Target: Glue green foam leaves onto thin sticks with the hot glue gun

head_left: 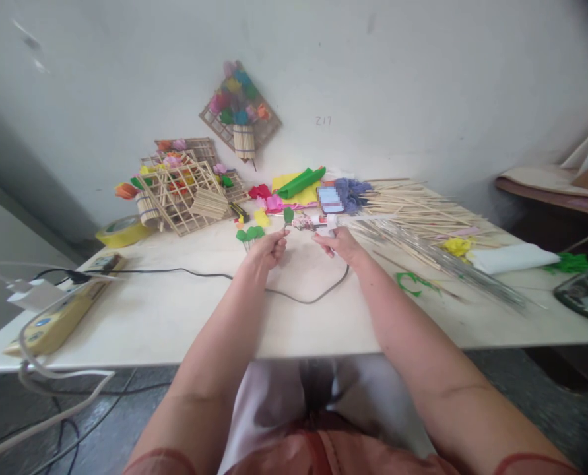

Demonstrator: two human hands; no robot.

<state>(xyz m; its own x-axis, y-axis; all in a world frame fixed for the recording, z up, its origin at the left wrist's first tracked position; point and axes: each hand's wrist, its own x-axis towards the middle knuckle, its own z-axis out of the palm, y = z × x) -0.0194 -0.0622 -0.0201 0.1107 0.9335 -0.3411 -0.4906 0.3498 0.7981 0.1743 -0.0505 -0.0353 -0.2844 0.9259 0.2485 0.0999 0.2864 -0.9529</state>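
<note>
In the middle of the table, my left hand (pixel 270 249) is closed, pinching the thin stem of a green paper leaf (pixel 288 215) that stands up above the fingertips. Facing it, my right hand (pixel 340 244) is wrapped round a small white glue gun (pixel 331 222), mostly covered by the fingers. A dark cord (pixel 308 301) runs from that hand across the table to the left. Several green leaves on stems (pixel 251 233) lie just left of my left hand. Small pink blossoms (pixel 302 223) lie beyond the gap between both hands.
Bamboo lattice frames with paper flowers (pixel 177 191) are piled back left, near yellow tape (pixel 121 231) and a power strip (pixel 68 307). Bamboo sticks (pixel 422 211) and thin wires (pixel 452 260) spread right. Crepe paper (pixel 301 185) and a phone-like object (pixel 330 199) lie behind.
</note>
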